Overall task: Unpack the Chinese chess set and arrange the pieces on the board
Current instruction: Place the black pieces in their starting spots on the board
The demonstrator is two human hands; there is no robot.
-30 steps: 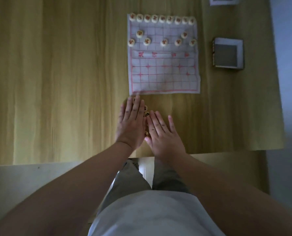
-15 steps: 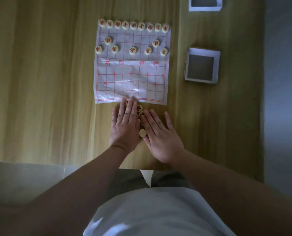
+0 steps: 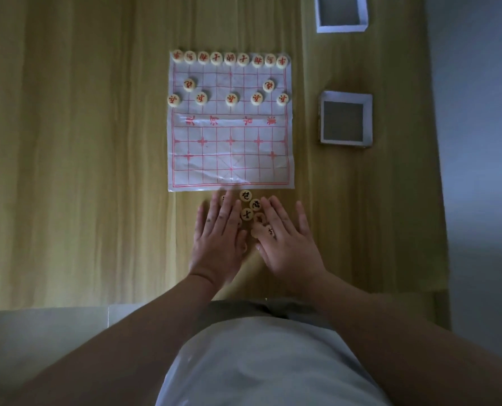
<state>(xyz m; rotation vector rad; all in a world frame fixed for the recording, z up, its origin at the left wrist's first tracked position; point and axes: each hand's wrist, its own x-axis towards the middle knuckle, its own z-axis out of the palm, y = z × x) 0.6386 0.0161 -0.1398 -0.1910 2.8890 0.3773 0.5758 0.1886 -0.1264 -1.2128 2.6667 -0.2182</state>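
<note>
black-lettered pieces (image 3: pixel 248 206) lie clustered on the wood-grain worktop (image 3: pixel 82 142), just beside the near edge of the paper board (image 3: pixel 230 159), some under the palms. the left hand (image 3: pixel 219 238) and right hand (image 3: pixel 287 244) lie flat, fingers straight, gripping nothing. red-lettered pieces (image 3: pixel 229 58) occupy the board's far half. an open white box (image 3: pixel 346 118) sits to the right, another box (image 3: pixel 342 13) beyond it, with grey floor (image 3: pixel 478 142) past the edge.

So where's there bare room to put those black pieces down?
The board is bare from river to near edge; so is the table left of it. Crowded: red pieces on the far rows, black pieces between the left hand and right hand.
</note>
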